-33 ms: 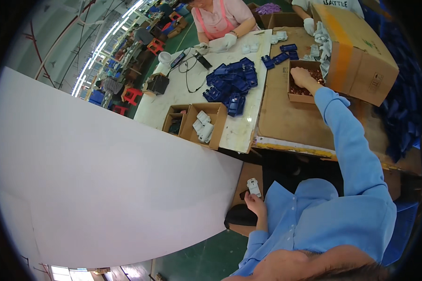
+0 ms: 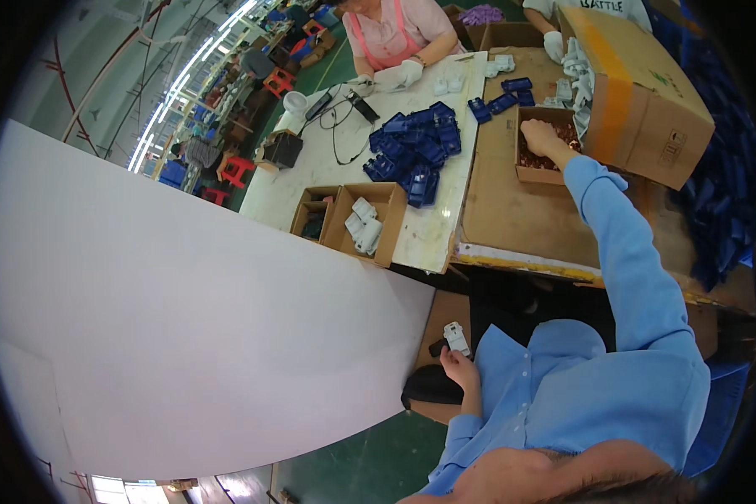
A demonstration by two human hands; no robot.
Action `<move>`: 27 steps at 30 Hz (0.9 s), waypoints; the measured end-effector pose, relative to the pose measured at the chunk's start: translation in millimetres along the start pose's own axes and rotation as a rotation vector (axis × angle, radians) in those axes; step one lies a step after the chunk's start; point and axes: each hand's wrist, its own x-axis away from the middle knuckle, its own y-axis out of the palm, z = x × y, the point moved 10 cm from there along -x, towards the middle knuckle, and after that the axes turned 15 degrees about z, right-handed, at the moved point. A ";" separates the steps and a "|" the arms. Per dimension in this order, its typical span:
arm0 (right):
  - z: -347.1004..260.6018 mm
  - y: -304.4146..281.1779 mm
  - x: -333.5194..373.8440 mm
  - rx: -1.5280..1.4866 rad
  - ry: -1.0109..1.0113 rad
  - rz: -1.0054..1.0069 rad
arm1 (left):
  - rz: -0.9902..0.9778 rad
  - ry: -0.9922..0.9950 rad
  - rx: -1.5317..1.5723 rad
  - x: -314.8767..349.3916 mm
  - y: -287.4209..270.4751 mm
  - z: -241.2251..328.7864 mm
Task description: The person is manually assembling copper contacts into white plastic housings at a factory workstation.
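My left hand [image 2: 459,368] is low, near my lap, its fingers closed on a white plastic housing [image 2: 456,337]. A small dark piece [image 2: 438,348] shows beside the fingertips; whether I hold it too is unclear. My right arm stretches over the brown-topped table, and my right hand [image 2: 543,137] is inside a small cardboard box [image 2: 539,176] of copper-coloured small parts [image 2: 565,134]. Its fingers are curled together, and what they pinch is hidden. Close to that hand, a large tilted carton [image 2: 647,109] spills white housings [image 2: 578,71].
Blue plastic housings [image 2: 416,147] lie heaped on the white table [image 2: 311,168]. A divided cardboard tray [image 2: 386,231] holds more white pieces. Co-workers' gloved hands [image 2: 407,74] are at the far side. A large white panel [image 2: 185,319] fills the left. Blue parts [image 2: 718,202] are piled at right.
My left hand and the white housing have shifted very slightly downward. My right hand stays in the small box.
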 end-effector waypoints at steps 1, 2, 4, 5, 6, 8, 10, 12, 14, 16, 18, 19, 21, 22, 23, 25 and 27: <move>-5.3 -1.1 -2.2 -0.012 0.003 -0.002 | -0.012 -0.059 0.030 0.3 -5.0 -11.9; -10.7 -3.0 -3.7 -0.022 -0.007 0.002 | -0.001 -0.072 0.056 -2.4 -17.0 -19.8; -13.0 0.0 -0.4 -0.070 0.026 -0.043 | 0.006 -0.109 0.047 -7.2 -33.4 -25.4; -14.7 -0.7 0.7 -0.073 0.021 -0.047 | 0.012 -0.110 0.044 -8.4 -39.2 -26.1; -10.9 -2.9 0.8 -0.085 0.029 -0.006 | -0.005 -0.128 0.082 -6.5 -42.3 -25.5; 0.7 -4.9 1.2 -0.111 0.085 0.036 | -0.065 -0.205 0.080 -8.2 -44.7 -28.1; 1.5 -9.5 4.0 -0.152 0.107 0.070 | -0.107 -0.173 0.122 -15.4 -44.2 -0.7; -6.0 -26.2 11.3 -0.259 0.121 0.129 | -0.204 -0.122 0.245 -26.7 -31.9 33.4; 1.8 -29.1 13.4 -0.311 0.131 0.147 | -0.316 -0.107 0.321 -30.6 -8.9 65.8; 5.0 -30.3 19.3 -0.365 0.144 0.158 | -0.422 -0.094 0.318 -30.7 12.5 102.3; -9.6 -43.7 29.2 -0.499 0.112 0.153 | -0.497 -0.148 0.376 -27.2 37.4 132.1; -16.6 -54.4 38.6 -0.529 0.081 0.176 | -0.640 -0.265 0.463 -16.9 55.0 148.8; -25.5 -66.7 54.7 -0.594 -0.031 0.207 | -0.783 -0.414 0.576 2.9 80.0 194.2; -34.4 -74.9 65.5 -0.672 -0.056 0.215 | -0.825 -0.444 0.611 9.9 87.4 215.0; -36.3 -82.9 76.2 -0.663 -0.047 0.216 | -0.872 -0.475 0.648 14.0 97.0 229.1; -46.8 -95.8 101.6 -0.822 -0.072 0.124 | -0.990 -0.462 0.676 21.5 113.9 249.3; -48.9 -110.1 127.9 -0.895 -0.056 0.091 | -1.043 -0.447 0.670 34.4 123.4 272.9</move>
